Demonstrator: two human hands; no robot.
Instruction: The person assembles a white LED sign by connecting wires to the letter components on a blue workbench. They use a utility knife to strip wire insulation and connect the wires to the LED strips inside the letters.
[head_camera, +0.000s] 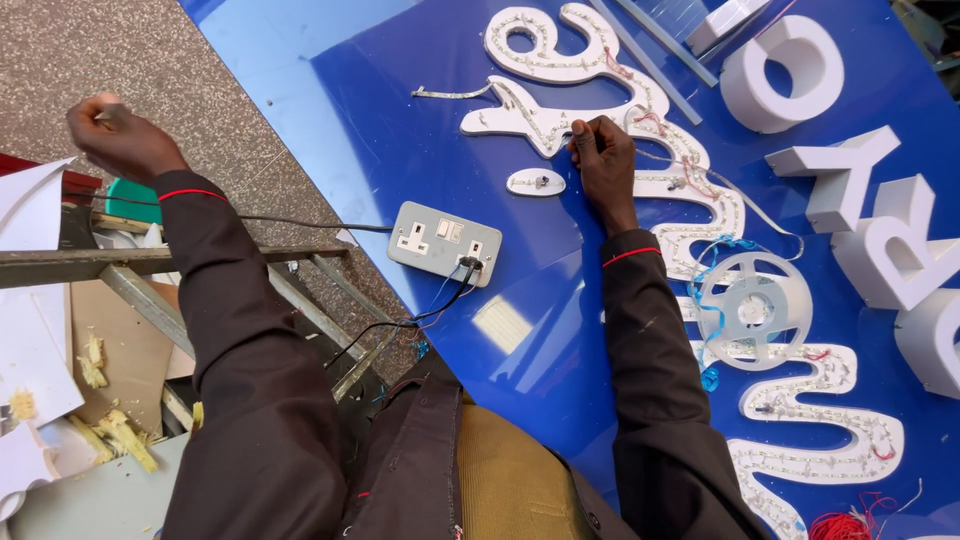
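Head view: right hand (603, 160) pinches wire on white LED letter (560, 105) near blue panel (420, 140) top edge; left hand (120, 135) fisted off-panel (contents unclear). Wiring step; next needs steady fingertips.

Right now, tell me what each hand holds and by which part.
The left hand is closed, but what it grips cannot be told. The right hand pinches a thin wire at the white script letter; the exact spot is hidden by its fingers.

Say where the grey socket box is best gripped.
Grip the socket box across its long edges at the bare left end, coming from above. It lies flat on the blue panel, and wires plug into its right end, near the right hand.
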